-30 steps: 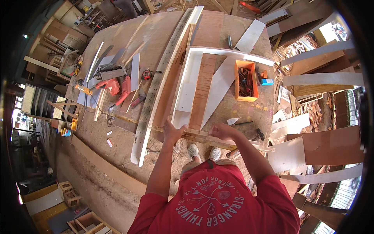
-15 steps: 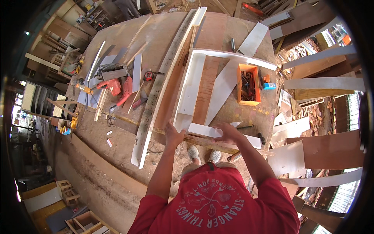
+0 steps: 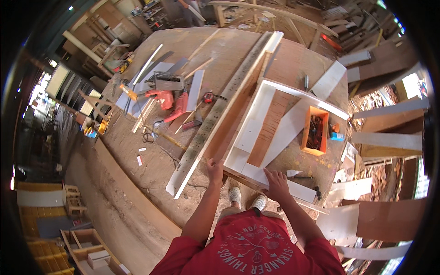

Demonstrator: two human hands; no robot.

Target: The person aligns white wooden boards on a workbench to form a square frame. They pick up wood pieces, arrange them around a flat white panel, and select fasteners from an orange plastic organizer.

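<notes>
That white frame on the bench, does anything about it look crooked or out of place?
Yes. One white board lies slantwise across the frame instead of square with its sides. The near strip under the right hand also sits angled, jutting past the bench edge. The left hand rests at the frame's near corner.

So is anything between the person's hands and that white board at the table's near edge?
Nothing visible. The right hand already rests flat on the white board, and the left hand lies beside the board's left end at the frame corner; whether it touches the board, I cannot tell.
</notes>
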